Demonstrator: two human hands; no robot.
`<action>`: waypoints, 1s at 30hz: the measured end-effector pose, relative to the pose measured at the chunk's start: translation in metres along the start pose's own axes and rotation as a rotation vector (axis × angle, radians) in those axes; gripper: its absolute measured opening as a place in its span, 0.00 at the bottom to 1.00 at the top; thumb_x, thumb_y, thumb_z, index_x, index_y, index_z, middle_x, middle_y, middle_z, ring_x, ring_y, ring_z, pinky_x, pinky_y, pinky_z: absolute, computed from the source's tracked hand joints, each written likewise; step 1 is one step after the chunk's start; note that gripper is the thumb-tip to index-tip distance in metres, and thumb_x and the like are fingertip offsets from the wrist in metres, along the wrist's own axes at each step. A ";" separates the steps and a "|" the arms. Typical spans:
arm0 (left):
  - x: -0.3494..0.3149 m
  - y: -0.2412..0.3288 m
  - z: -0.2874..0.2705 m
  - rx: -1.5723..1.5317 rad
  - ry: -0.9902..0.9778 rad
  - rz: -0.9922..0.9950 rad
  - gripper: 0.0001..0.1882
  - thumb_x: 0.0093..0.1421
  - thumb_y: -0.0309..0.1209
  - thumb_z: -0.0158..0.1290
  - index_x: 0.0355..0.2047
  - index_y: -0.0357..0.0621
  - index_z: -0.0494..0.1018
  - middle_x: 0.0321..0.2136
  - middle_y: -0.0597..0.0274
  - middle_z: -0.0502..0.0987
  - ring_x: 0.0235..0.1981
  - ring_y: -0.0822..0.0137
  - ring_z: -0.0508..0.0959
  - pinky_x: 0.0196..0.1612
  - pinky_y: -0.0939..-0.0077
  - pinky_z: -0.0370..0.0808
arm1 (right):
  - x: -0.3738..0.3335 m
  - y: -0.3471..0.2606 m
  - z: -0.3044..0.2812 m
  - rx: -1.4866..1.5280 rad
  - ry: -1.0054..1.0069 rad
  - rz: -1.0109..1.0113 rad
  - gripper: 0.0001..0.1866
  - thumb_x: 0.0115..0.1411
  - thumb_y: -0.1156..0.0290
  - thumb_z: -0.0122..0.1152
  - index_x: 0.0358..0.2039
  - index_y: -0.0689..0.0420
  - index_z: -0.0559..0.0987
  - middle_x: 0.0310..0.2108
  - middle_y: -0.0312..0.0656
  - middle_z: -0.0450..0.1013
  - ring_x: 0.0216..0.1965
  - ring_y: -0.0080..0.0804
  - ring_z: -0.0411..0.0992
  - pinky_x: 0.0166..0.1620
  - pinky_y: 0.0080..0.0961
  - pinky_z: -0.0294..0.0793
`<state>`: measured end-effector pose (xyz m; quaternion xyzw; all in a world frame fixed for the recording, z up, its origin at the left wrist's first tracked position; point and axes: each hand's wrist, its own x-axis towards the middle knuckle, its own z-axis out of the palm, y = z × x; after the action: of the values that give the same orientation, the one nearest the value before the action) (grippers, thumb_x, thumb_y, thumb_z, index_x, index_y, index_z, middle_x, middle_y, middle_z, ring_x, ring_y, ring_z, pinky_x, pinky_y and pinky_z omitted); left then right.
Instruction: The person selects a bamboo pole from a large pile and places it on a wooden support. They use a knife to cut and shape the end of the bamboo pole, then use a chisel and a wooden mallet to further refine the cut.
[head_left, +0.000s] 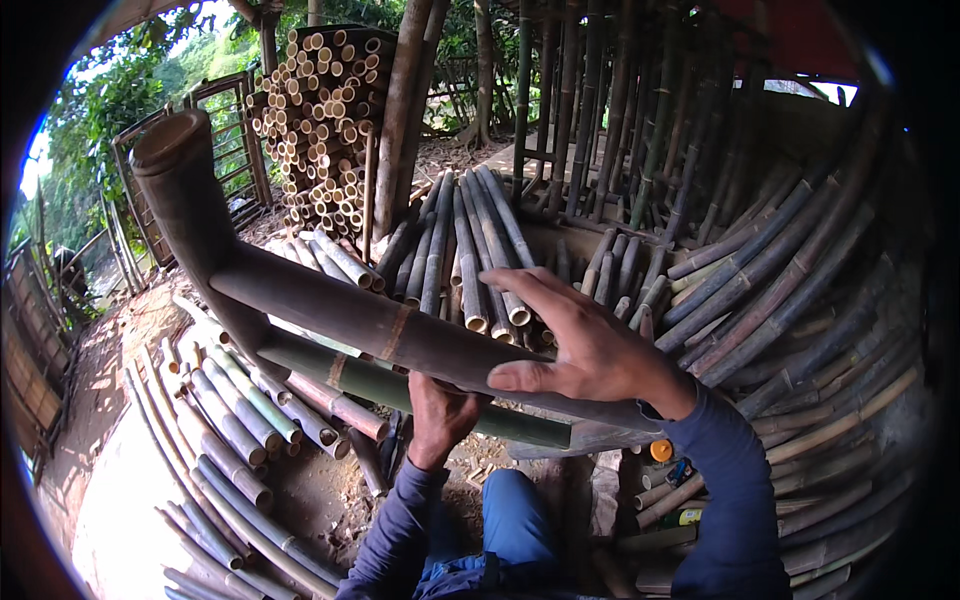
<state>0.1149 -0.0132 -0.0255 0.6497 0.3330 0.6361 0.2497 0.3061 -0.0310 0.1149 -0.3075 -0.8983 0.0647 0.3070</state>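
A dark brown bamboo pole (pixel 330 305) slants across in front of me, its far left end fitted against a thick upright bamboo piece (pixel 190 185) with a cut top. Below it runs a green bamboo pole (pixel 520 424), joined to the same piece lower down. My left hand (pixel 440 415) is closed around the green pole, just under the dark one. Over the dark pole's right part is my right hand (pixel 590 350), fingers stretched and thumb apart. Its thumb overlaps the pole; whether the palm presses on it I cannot tell.
Cut bamboo poles (pixel 225 420) lie on the ground at left; more (pixel 470 240) lie ahead. Long poles (pixel 780 270) are heaped at right. Behind stand a stack of bamboo (pixel 325 120) and a wooden post (pixel 405 110). A small orange round thing (pixel 661 450) sits near my right forearm.
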 end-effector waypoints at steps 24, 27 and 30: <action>0.033 -0.099 0.209 0.283 -0.450 0.360 0.37 0.43 0.35 0.65 0.57 0.47 0.72 0.57 0.49 0.71 0.62 0.44 0.65 0.63 0.42 0.54 | -0.077 0.158 0.005 0.121 0.408 0.324 0.31 0.44 0.67 0.72 0.50 0.58 0.73 0.40 0.55 0.77 0.44 0.57 0.77 0.46 0.42 0.76; 0.040 -0.095 0.215 0.448 -0.467 0.372 0.39 0.43 0.35 0.66 0.59 0.46 0.70 0.59 0.46 0.68 0.63 0.43 0.61 0.63 0.42 0.54 | -0.077 0.168 -0.003 0.166 0.410 0.370 0.30 0.44 0.69 0.70 0.49 0.59 0.72 0.40 0.54 0.76 0.44 0.53 0.77 0.47 0.41 0.75; 0.035 -0.062 0.200 0.600 -0.477 0.134 0.47 0.43 0.36 0.66 0.65 0.44 0.60 0.63 0.45 0.60 0.66 0.41 0.57 0.65 0.45 0.54 | -0.077 0.182 -0.006 0.221 0.381 0.425 0.31 0.44 0.74 0.68 0.51 0.61 0.70 0.41 0.52 0.76 0.44 0.44 0.77 0.49 0.37 0.74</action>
<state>0.3055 0.0739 -0.0622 0.8440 0.3935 0.3563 0.0770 0.4506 0.0693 0.0251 -0.4600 -0.7275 0.1660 0.4812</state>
